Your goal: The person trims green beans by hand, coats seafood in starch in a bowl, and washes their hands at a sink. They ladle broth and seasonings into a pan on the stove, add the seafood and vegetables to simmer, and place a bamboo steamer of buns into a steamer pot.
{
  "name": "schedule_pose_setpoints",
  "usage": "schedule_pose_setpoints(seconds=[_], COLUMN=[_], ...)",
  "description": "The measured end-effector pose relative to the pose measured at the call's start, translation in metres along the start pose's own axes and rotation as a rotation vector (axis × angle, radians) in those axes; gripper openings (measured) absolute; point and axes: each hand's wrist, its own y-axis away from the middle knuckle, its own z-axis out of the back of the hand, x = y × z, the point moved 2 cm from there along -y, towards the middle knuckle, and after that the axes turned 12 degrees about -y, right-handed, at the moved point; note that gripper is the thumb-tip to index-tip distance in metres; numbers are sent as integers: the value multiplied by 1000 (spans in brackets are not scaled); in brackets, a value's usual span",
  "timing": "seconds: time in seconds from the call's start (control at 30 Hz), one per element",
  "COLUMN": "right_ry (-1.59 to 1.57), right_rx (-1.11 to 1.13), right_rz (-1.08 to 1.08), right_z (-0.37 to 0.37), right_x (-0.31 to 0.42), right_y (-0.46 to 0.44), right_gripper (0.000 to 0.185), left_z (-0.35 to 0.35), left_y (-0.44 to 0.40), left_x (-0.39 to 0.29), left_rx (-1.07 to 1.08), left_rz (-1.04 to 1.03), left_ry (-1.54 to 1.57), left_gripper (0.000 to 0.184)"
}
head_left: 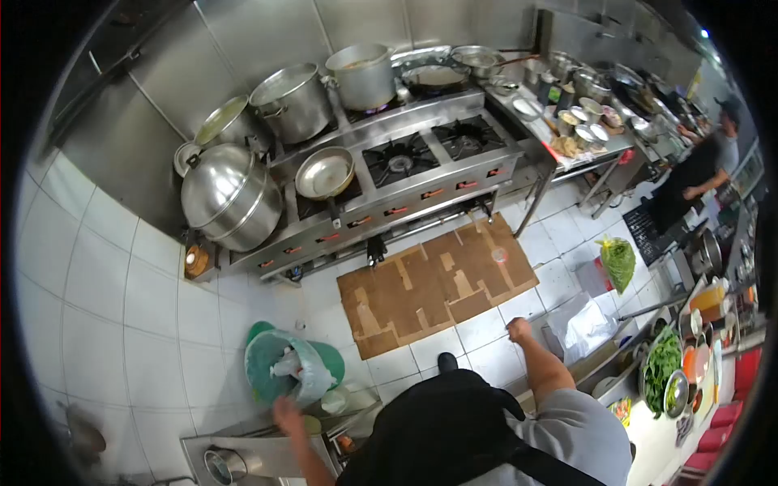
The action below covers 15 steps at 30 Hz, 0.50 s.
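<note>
Our left hand (pixel 289 417), low and blurred, is nearest to the round green plastic bin (pixel 331 364), which stands on the white tiled floor (pixel 478 334) left of the taped brown cardboard mat (pixel 429 287). We cannot tell whether this hand is open or closed, or whether it touches the bin. Our right hand (pixel 519 330) curls into a loose fist above the tiles, nothing visible in it, near the crumpled clear plastic sheet (pixel 582 328). We do well to keep both arms close, place our feet flat near the mat's edge, and mind the shallow silver frying pan (pixel 324 172), whose handle overhangs the long stainless-steel stove (pixel 381 217).
</note>
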Motion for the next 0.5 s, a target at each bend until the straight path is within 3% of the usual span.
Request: schedule_pose_setpoints(seconds=[0.03,0.07,0.1,0.13,0.17,0.2,0.23,0.33,0.37,0.43,0.5], right_ry=[-70,-209,-341,-321,-303,-195,-243,-389,-360,-288,-221], right_rx=[2,50,89,-7,-103,-249,-301,-329,-254,-40,-145], right_rz=[-33,-333,-638,-543,-454,-337,-397,-523,-418,-286,-318], right_z=[-3,15,50,67,74,80,89,103,91,105,102], right_x=[-21,-14,8,11,8,3,-4,-32,-56,-53,-68], right_y=[-15,-21,-23,-27,-30,-36,-46,-73,-86,-85,-94], right_gripper=[32,35,41,47,53,48,42,43,54,81,60], left_z=[7,-19,-32,-41,-41,-43,-46,-62,-65,-76,-71], left_y=[-18,-23,-29,-41,-54,-65,-76,-128,-147,-195,-242], left_x=[-73,-99,-123,-147,-170,-190,-202,-217,-221,-234,-266], left_rx=[170,339,538,737,744,857,969,922,935,719,670], left_rz=[331,205,127,35,36,128,221,253,254,300,393], left_ry=[669,851,755,654,641,612,581,814,810,1070,1016], left_gripper=[32,32,33,33,33,34,34,40,40,33,33])
